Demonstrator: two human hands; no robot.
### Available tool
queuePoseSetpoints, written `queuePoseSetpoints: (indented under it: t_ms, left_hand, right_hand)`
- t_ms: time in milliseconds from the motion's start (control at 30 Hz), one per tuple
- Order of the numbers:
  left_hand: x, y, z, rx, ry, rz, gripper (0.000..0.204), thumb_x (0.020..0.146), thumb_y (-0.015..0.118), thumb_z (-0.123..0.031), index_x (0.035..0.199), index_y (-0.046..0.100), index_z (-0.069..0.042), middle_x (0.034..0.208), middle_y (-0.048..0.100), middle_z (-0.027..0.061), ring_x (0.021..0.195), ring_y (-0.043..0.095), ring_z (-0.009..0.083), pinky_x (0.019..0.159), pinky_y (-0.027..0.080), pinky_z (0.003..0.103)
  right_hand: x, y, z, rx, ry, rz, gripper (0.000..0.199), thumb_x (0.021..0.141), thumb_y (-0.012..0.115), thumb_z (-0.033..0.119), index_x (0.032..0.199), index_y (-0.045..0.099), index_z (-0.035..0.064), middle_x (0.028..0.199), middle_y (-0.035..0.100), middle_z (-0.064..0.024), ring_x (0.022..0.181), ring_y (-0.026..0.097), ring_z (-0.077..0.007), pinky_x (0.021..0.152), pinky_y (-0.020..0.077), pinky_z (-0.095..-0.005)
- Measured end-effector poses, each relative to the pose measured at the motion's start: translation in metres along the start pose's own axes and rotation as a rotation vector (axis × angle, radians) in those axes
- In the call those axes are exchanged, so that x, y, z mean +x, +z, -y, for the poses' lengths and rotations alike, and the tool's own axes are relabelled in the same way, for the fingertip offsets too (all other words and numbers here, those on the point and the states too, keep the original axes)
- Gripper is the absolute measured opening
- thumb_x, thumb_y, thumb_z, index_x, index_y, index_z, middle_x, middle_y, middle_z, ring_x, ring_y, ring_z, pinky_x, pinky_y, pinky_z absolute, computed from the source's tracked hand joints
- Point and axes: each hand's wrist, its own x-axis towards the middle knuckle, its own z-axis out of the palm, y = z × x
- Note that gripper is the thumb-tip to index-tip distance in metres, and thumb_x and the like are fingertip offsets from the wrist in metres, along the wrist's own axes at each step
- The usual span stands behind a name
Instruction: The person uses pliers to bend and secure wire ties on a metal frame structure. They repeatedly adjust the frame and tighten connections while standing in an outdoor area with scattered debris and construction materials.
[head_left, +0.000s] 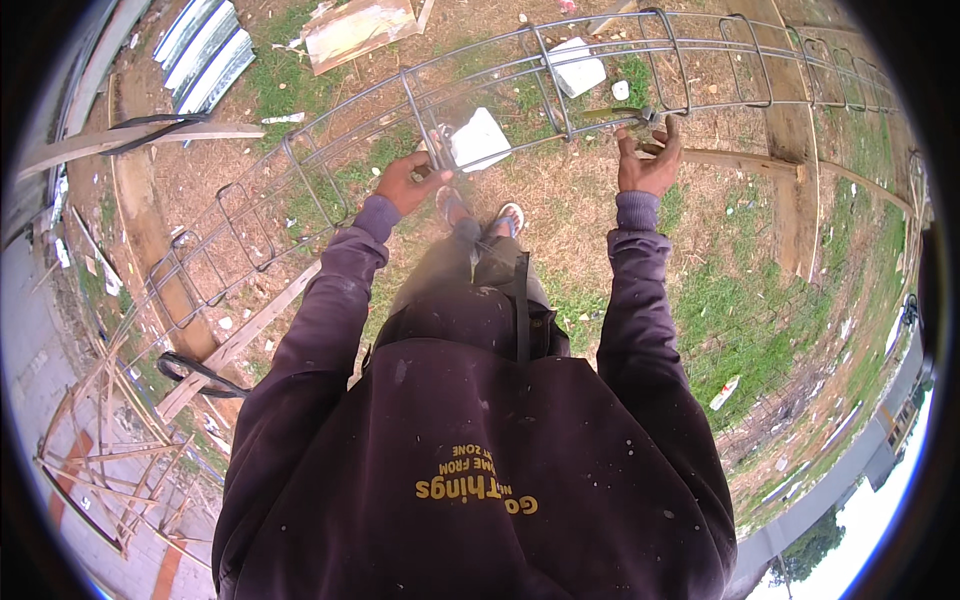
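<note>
A long cage of steel rebar [365,118] with rectangular stirrups runs across in front of me at hand height. My left hand [408,184] is closed round a stirrup [412,108] where it meets the near bar. Farther right, beneath the near bar, my right hand [648,170] has its thumb and fingers bent about a metal hand tool [648,114], which looks like pincers. The tool's exact shape is partly hidden by the fingers and the bars. Below the cage, between my hands, lies a white block [480,140].
Another white block [575,68] lies beyond the near bar. Wooden planks [790,210] stand on the right and a wooden batten [240,340] slants at left, with a black strap [185,372] on it. Corrugated sheets [205,55] and a board [358,32] lie on the far grass.
</note>
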Motion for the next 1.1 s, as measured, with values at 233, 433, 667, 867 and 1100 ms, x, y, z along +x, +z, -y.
queuePoseSetpoints:
  t_ms: [233,433,667,867,1100]
  left_hand:
    - [0.016,-0.010,0.004,-0.511,-0.082,0.268,0.029,0.093,0.064,-0.015,0.119,0.062,-0.001,0.109,0.069,0.0099,0.103,0.065,0.0202,0.093,0.052,0.036]
    - [0.012,-0.015,0.006,-0.575,-0.134,0.271,0.030,0.097,0.061,-0.023,0.115,0.063,0.000,0.105,0.069,0.0110,0.094,0.068,0.0184,0.085,0.054,0.033]
    - [0.011,-0.013,0.004,-0.554,-0.069,0.293,0.032,0.098,0.060,-0.026,0.115,0.062,0.001,0.103,0.069,0.0107,0.096,0.066,0.0169,0.087,0.053,0.032]
    - [0.014,-0.010,0.010,-0.519,-0.055,0.274,0.030,0.097,0.061,-0.025,0.112,0.064,0.001,0.098,0.069,0.0079,0.091,0.064,0.0134,0.082,0.051,0.030]
    - [0.015,-0.005,0.009,-0.453,-0.037,0.250,0.032,0.095,0.064,-0.029,0.105,0.066,0.002,0.088,0.067,0.0052,0.083,0.061,0.0102,0.077,0.049,0.029]
  right_hand:
    - [0.056,0.016,-0.046,-0.033,-0.062,0.123,0.050,0.070,0.086,0.036,0.102,0.067,0.0021,0.086,0.066,-0.0118,0.075,0.062,-0.0214,0.071,0.0514,-0.0347]
    - [0.062,-0.082,0.016,0.519,-0.073,0.020,0.024,0.080,0.082,0.017,0.092,0.068,0.0013,0.089,0.072,-0.0093,0.080,0.065,-0.0129,0.077,0.0513,-0.0281]
    - [0.013,-0.106,0.063,1.258,0.251,0.552,0.046,0.096,0.056,0.028,0.129,0.047,-0.0040,0.098,0.066,-0.0216,0.099,0.066,-0.0317,0.093,0.0526,-0.0487]
    - [-0.095,-0.031,0.033,0.614,0.709,1.504,0.056,0.085,0.053,0.007,0.139,0.041,-0.0024,0.110,0.067,-0.0201,0.099,0.067,-0.0303,0.078,0.0579,-0.0404]
    - [-0.116,-0.012,0.040,0.568,0.787,1.874,0.095,0.074,0.059,-0.001,0.156,0.013,0.0132,0.149,0.038,-0.0214,0.132,0.045,-0.0329,0.089,0.0494,-0.0369]
